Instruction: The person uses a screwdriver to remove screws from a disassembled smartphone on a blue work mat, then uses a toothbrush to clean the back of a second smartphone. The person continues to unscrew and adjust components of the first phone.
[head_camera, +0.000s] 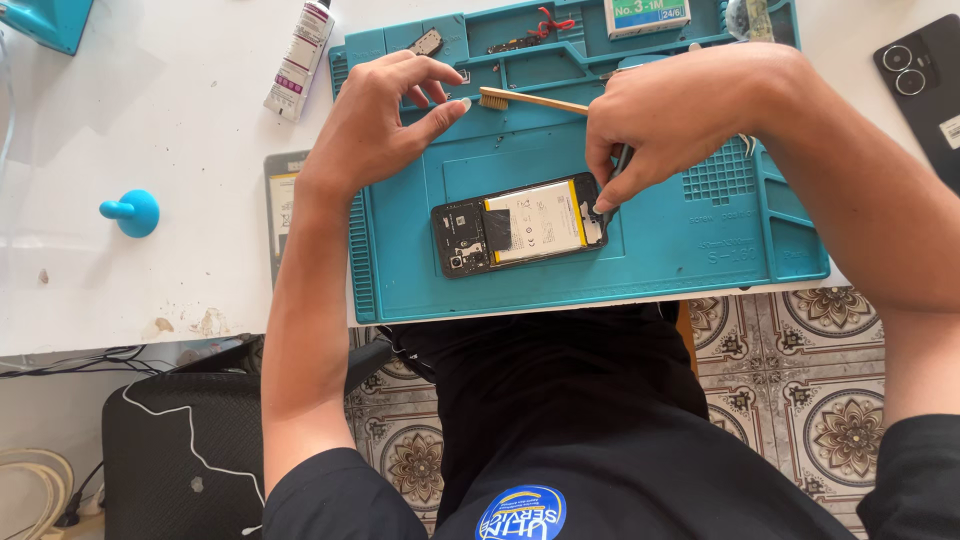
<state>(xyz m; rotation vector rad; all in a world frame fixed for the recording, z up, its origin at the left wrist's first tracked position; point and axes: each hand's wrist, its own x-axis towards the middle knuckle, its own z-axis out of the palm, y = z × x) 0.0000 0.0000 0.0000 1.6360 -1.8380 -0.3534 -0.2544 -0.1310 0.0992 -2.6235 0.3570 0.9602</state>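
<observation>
Two bare hands over a teal silicone work mat (690, 250) on a white table (150, 120). Opened phone (518, 224) lying flat near the mat's middle, back cover off, pale battery (535, 222) exposed, camera end toward the left. Right hand (675, 115) pinching a thin dark tool (614, 180) between thumb and forefinger, tip touching the phone's right end. Left hand (385, 120) hovering above the mat's upper left, fingers loosely spread, holding nothing, fingertips just beside the bristle end of a wooden-handled brush (530, 99). Glue tube (298, 60) on the table left of the mat; blue suction cup (131, 212) farther left, well apart. Second dark phone (925, 85) at the table's right edge. Patterned floor tiles (800, 380) below.
</observation>
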